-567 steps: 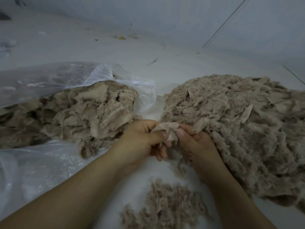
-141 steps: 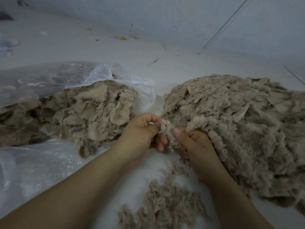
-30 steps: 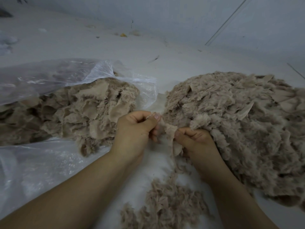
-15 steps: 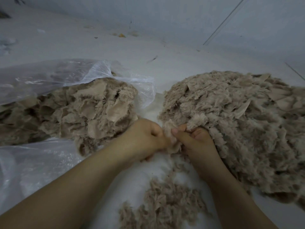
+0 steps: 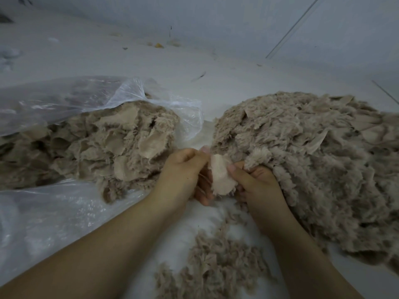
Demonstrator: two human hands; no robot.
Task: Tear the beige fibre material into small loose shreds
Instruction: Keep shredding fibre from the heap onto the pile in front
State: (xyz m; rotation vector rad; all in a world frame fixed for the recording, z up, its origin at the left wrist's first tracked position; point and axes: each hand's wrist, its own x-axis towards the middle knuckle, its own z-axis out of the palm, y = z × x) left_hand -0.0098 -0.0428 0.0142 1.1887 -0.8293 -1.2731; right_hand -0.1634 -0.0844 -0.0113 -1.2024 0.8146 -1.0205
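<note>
Head view, looking down and forward over both forearms. Centre of frame: a flat beige fibre piece (image 5: 220, 176) held between the two hands, woven face toward the camera, frayed threads hanging off its lower edge. Left hand (image 5: 185, 171) at about 9 o'clock of the piece, fingers curled in, thumb and forefinger pinching its upper left edge. Right hand (image 5: 257, 184) at about 3 o'clock of the piece, thumb pressed across its right side, fingers curled beneath; the back of this hand lies against the big heap.

At 3 o'clock in the frame: a large shredded pile (image 5: 313, 160), fluffy and loose, a few flat uncut strips lying on top toward its far right. It spreads to the right edge of the picture.

At 9 o'clock: a clear plastic bag (image 5: 71, 100), mouth open toward centre, with torn fabric scraps (image 5: 103, 145) spilling out of it, larger and flatter than the shreds on the right. More of the bag's film lies flat at 8 o'clock.

At 6 o'clock, between the forearms: a small heap of shreds (image 5: 218, 264) on the white floor (image 5: 216, 87).

At 12 o'clock: bits of debris (image 5: 158, 45) along the foot of a pale wall (image 5: 216, 20).
</note>
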